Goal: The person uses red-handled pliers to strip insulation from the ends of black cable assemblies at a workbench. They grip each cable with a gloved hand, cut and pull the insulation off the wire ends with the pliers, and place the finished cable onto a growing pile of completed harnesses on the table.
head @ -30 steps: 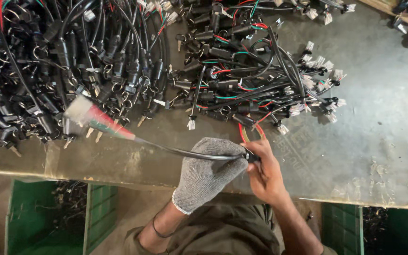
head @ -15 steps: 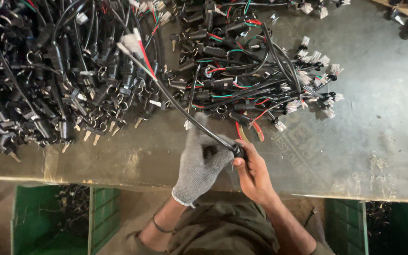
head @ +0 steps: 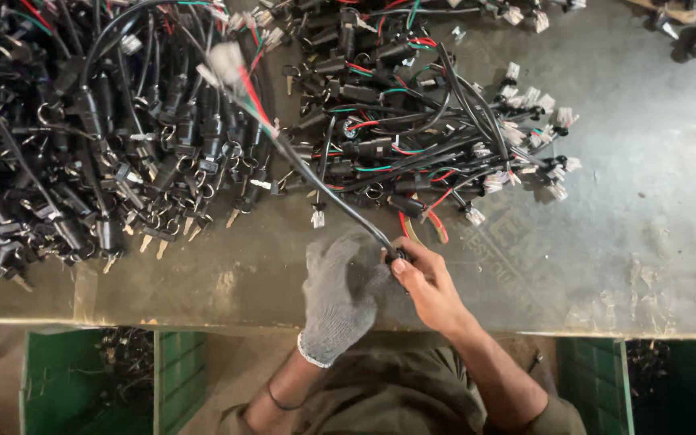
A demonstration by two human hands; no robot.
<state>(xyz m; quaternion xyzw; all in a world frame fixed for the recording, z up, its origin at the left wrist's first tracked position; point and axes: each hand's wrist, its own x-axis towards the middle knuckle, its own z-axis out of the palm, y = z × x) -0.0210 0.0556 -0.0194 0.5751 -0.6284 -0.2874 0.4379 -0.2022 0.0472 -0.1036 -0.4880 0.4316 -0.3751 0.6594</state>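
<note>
My left hand (head: 338,292), in a grey knitted glove, and my bare right hand (head: 427,283) meet at the near edge of the metal worktable (head: 638,266). Both close on the lower end of a black cable harness (head: 333,196). The cable rises up and to the left from my hands. Its far end carries a white connector (head: 225,63) with red, green and white wires, blurred, above the left pile. What lies between my palms is hidden.
A big heap of black cables with keys and key rings (head: 98,153) covers the table's left. A second heap of harnesses with white connectors (head: 437,129) lies centre-right. Green plastic crates (head: 82,379) stand under the table edge, another crate (head: 598,379) at right.
The cable's free end with the white connector has swung from low at the left up and rightward over the left pile. My hands stayed together at the table's near edge.
</note>
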